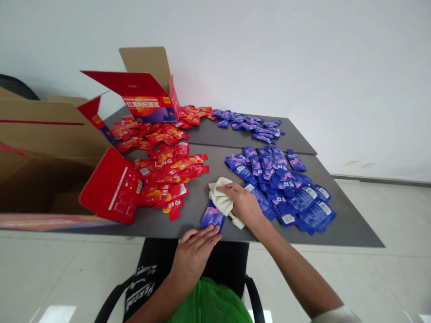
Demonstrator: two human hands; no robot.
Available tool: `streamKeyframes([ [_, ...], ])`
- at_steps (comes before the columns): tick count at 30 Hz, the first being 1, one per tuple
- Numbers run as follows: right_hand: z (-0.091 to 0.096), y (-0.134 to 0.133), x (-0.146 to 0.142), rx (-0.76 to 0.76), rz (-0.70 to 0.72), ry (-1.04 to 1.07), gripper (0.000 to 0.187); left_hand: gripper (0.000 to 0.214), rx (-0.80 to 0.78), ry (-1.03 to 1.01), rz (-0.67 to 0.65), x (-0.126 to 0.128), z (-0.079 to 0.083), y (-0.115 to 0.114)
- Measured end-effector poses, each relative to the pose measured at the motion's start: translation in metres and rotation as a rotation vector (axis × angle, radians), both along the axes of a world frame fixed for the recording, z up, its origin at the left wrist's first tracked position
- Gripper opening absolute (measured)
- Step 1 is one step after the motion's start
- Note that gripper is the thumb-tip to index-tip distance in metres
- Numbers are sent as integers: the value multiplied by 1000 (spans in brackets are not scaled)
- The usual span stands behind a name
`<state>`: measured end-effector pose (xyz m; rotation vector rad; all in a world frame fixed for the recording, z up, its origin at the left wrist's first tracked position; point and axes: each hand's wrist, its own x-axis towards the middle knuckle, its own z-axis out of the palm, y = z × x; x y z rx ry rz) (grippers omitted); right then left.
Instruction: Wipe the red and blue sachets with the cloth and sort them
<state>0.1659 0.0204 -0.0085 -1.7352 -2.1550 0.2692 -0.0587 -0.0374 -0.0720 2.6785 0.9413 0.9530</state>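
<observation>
My right hand (243,202) is closed on a cream cloth (220,197) and presses it onto a blue sachet (211,217) lying near the front edge of the grey table (343,224). My left hand (197,244) lies flat with fingers stretched out, its fingertips touching the near end of that sachet. A pile of blue sachets (286,188) spreads just right of my right hand. A pile of red sachets (164,175) lies to the left of the cloth.
An open red box (111,186) lies on its side at the left, inside a large cardboard carton (47,148). Another open red box (148,96) stands at the back, with more red sachets (193,114) and blue sachets (251,123) beyond. A black chair (232,264) is under me.
</observation>
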Motion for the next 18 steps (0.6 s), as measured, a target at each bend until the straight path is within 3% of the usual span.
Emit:
streamKeyframes([
  [2,9,2,2,47,-23,8,53,29,-10,-5,5,0,1,0],
  [5,16,-24,-7,124,32,126,52,27,-15,-34,6,0,-1,0],
  [9,6,-59,-25,-16,167,123,53,34,-24,-40,19,-2,-3,1],
  [13,-4,-33,-19,-67,78,46,51,27,-36,-30,-6,-2,2,3],
  [16,3,-1,-4,-32,-35,-42,48,27,-14,-48,-14,0,6,5],
  [18,12,5,1,15,-83,-48,47,28,-16,-45,-2,0,6,4],
])
